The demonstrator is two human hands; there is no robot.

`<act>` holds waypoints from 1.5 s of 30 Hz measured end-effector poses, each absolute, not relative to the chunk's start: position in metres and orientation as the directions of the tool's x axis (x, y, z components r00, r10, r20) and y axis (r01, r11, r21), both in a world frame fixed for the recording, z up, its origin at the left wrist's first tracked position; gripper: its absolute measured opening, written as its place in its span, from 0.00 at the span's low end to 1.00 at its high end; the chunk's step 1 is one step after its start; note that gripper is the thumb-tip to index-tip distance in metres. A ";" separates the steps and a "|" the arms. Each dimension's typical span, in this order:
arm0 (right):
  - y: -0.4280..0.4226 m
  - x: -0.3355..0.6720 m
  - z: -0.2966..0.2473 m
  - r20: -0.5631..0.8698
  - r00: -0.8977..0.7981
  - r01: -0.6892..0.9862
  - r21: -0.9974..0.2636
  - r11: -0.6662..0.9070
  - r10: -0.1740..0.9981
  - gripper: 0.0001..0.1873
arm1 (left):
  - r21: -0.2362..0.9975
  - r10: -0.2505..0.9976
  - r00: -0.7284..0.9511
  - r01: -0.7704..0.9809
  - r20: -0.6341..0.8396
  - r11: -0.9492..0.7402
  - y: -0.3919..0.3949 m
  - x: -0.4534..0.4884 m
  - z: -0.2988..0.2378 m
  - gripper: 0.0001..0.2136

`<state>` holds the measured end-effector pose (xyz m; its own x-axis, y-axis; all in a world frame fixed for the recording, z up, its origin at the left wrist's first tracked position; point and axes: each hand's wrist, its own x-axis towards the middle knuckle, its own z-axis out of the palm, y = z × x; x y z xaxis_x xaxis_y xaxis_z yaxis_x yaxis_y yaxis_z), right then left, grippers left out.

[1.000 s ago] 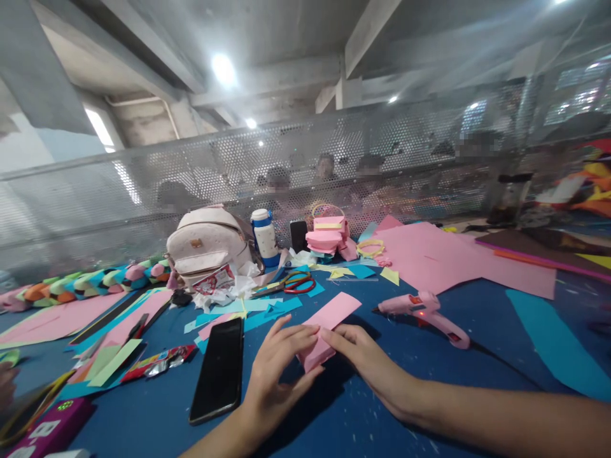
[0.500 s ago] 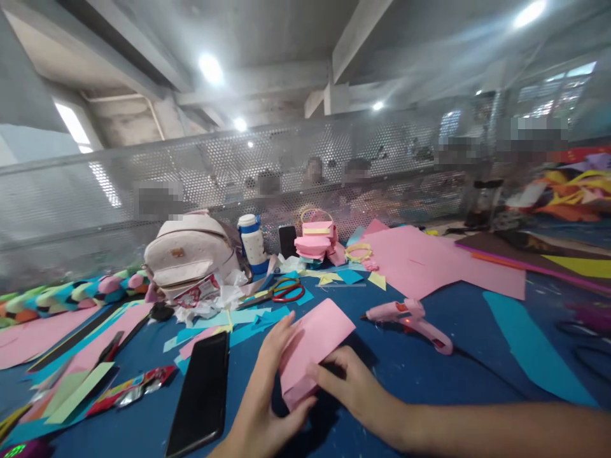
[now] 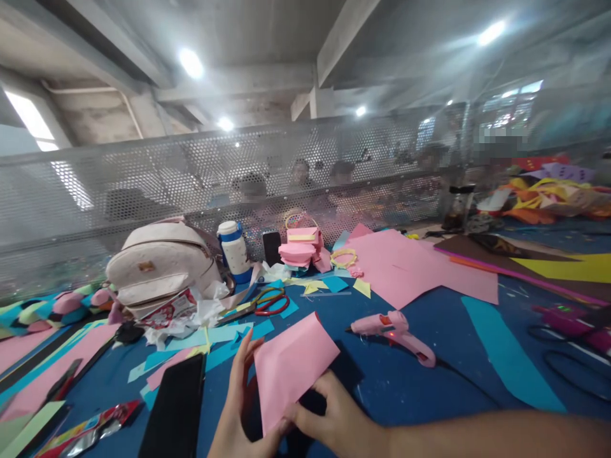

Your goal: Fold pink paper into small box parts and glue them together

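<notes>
Head view: left hand and right hand both grasp the pink paper, raised at the table's near edge.

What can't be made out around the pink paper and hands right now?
Head view:
left hand: wrist cut by bottom edge, fingers partly behind pink paper
pink paper: far face turned away
right hand: fingertips hidden by the paper
black phone: lower end cut by bottom edge
</notes>
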<state>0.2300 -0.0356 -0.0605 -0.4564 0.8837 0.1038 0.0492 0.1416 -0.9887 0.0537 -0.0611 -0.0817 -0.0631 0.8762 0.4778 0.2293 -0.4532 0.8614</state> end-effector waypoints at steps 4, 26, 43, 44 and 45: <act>-0.034 0.230 -0.066 0.075 -0.393 0.099 -0.987 0.123 0.917 0.25 | 0.821 0.862 -0.005 0.309 0.506 -0.480 -0.059 0.045 -0.079 0.47; -0.030 0.234 -0.058 0.218 -0.431 -0.103 -0.976 0.192 0.876 0.25 | 0.831 0.849 -0.071 0.258 0.524 -0.492 -0.062 0.045 -0.073 0.47; -0.017 0.225 -0.077 0.119 -0.280 0.036 -0.990 0.134 0.953 0.29 | 0.901 0.921 -0.057 -0.193 0.386 -0.389 -0.059 0.051 -0.058 0.49; -0.016 0.225 -0.079 0.114 -0.270 0.029 -0.992 0.126 0.956 0.30 | 0.918 0.956 0.000 -0.280 0.294 -0.282 -0.058 0.052 -0.058 0.44; -0.016 0.225 -0.080 0.105 -0.259 0.022 -0.993 0.114 0.960 0.30 | 0.924 0.974 0.065 -0.336 0.218 -0.185 -0.058 0.054 -0.058 0.40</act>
